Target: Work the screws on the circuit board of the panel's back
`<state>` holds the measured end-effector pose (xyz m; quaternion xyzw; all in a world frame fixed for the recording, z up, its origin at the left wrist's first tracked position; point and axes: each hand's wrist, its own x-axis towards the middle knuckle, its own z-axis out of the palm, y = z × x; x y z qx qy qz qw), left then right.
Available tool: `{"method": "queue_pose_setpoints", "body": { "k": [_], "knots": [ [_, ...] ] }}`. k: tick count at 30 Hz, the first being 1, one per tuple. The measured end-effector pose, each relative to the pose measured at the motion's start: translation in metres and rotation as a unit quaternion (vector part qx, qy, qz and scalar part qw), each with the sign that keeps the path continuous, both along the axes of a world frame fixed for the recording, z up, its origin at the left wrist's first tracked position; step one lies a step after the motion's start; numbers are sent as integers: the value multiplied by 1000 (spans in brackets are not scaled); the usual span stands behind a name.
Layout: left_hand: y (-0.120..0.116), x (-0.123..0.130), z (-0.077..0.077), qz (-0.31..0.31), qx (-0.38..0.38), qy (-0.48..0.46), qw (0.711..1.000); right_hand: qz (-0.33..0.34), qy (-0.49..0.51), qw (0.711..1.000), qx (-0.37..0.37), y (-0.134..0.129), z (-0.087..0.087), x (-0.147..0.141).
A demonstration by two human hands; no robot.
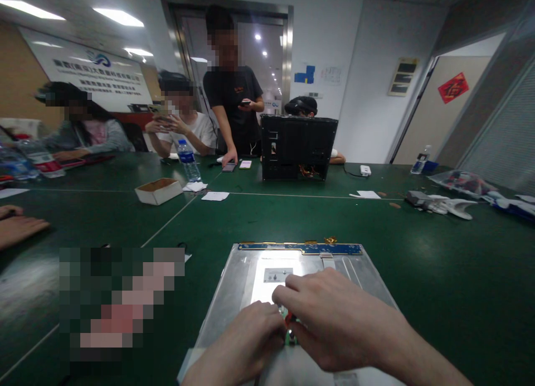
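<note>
A flat silver metal panel [225, 291], which looks like the back of a display panel, lies in front of me. A narrow blue circuit board strip [271, 247] runs along its far edge, with a flat ribbon cable [327, 260] joining it. My right hand [338, 319] is closed over the middle of the panel, its fingers around a small red object [288, 318], mostly hidden. My left hand [251, 336] is closed beside it, its fingertips at a small green circuit board [291, 336]. What the left fingers hold, if anything, is hidden.
A black computer case [298, 146] stands across the green table [259, 218]. An open carton [159, 191] and a water bottle [189, 162] stand left of it. White gloves [438, 203] lie at right. Several people are around the table; another person's hand [20, 227] rests at left.
</note>
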<state>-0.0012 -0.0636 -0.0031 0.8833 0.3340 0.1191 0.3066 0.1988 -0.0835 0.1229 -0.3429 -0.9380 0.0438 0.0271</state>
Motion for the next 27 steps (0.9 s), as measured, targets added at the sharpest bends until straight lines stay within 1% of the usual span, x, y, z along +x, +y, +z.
{"method": "queue_pose_setpoints", "body": {
  "k": [6, 15, 20, 27],
  "knots": [
    [1, -1, -2, 4, 7, -6, 1000, 0, -7, 1000, -3, 0, 0, -1],
    [-3, -2, 1, 3, 23, -18, 1000, -23, -2, 1000, 14, 0, -4, -1],
    [-3, 0, 3, 0, 22, -16, 1000, -13, 12, 1000, 11, 0, -2, 0],
    [-2, 1, 1, -5, 34, -1, 999, 3, 5, 1000, 6, 1, -1, -1]
  ]
}}
